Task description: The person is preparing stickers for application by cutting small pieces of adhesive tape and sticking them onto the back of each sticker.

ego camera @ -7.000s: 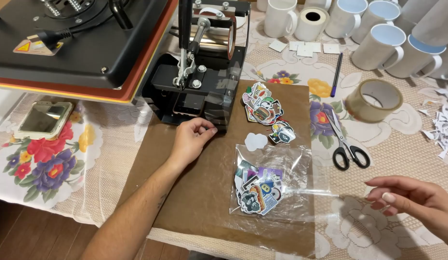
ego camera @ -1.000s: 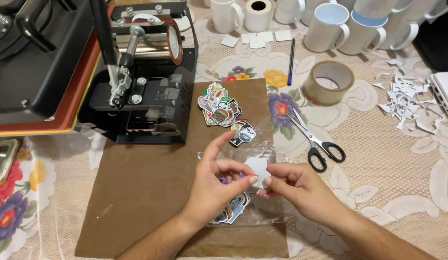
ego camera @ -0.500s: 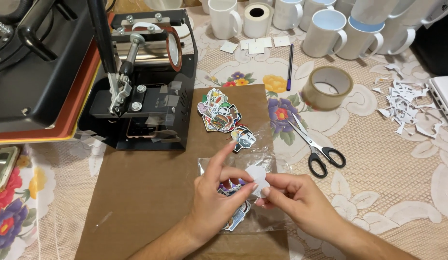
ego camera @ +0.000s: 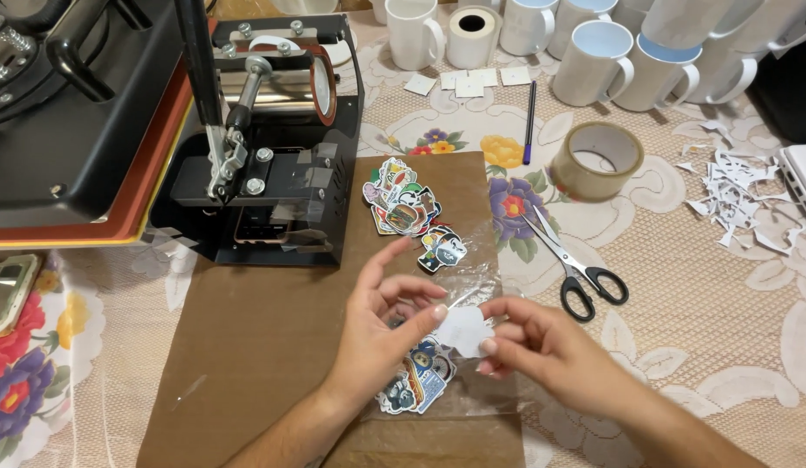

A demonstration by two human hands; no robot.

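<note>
My left hand [ego camera: 378, 332] and my right hand [ego camera: 536, 348] meet over a brown paper sheet [ego camera: 264, 347], both pinching a small white cut-out sticker [ego camera: 463, 330] between thumb and fingers. Under my hands lies a clear plastic bag [ego camera: 476, 286] with several colourful stickers [ego camera: 416, 381] in it. A loose pile of colourful stickers [ego camera: 400, 198] lies farther up the sheet, and one black-and-white sticker [ego camera: 443, 249] sits just below that pile.
A black mug heat press [ego camera: 264, 147] and a flat heat press [ego camera: 65, 121] stand at the left. Scissors [ego camera: 574, 260], a tape roll [ego camera: 596, 159], a pen [ego camera: 529, 108], white mugs [ego camera: 593, 52] and paper scraps [ego camera: 732, 195] lie to the right.
Both hands came together above the plastic bag and took hold of the white sticker. In the last second they have lifted it slightly, and the view shifted a little.
</note>
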